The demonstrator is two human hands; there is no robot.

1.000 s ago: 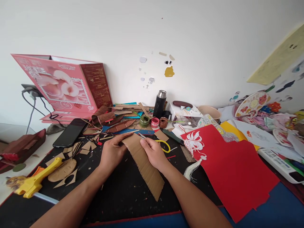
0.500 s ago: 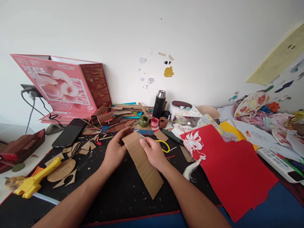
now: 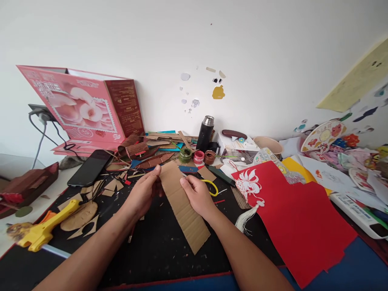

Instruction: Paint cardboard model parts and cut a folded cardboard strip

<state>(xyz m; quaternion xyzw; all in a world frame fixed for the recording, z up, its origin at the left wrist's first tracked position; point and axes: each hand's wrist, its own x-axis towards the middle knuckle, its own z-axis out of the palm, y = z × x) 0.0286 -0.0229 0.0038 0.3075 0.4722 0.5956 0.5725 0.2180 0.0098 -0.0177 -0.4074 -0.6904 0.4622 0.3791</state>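
Note:
A long strip of brown corrugated cardboard [image 3: 184, 212] slants across the middle, its pointed lower end towards me. My left hand [image 3: 144, 193] is closed at the strip's upper left edge, thumb up, with its other fingers partly hidden. My right hand [image 3: 198, 196] grips the strip's right side, thumb lying on top. A yellow loop handle [image 3: 211, 187] shows beyond my right hand, and a bit of grey metal peeks out by its fingertips; they look like scissors held in the same hand, mostly covered.
Cardboard scraps [image 3: 113, 186], a yellow glue gun [image 3: 45, 230] and a phone [image 3: 90, 167] lie left. Open paint jars [image 3: 185, 155] and a black flask [image 3: 205, 135] stand behind. Red paper [image 3: 298, 218] with a white tassel [image 3: 247, 220] covers the right. A pink box [image 3: 87, 109] stands far left.
My left hand has drawn its fingers in from behind the strip's top, and its thumb now points up at the edge. The strip and right hand have barely moved.

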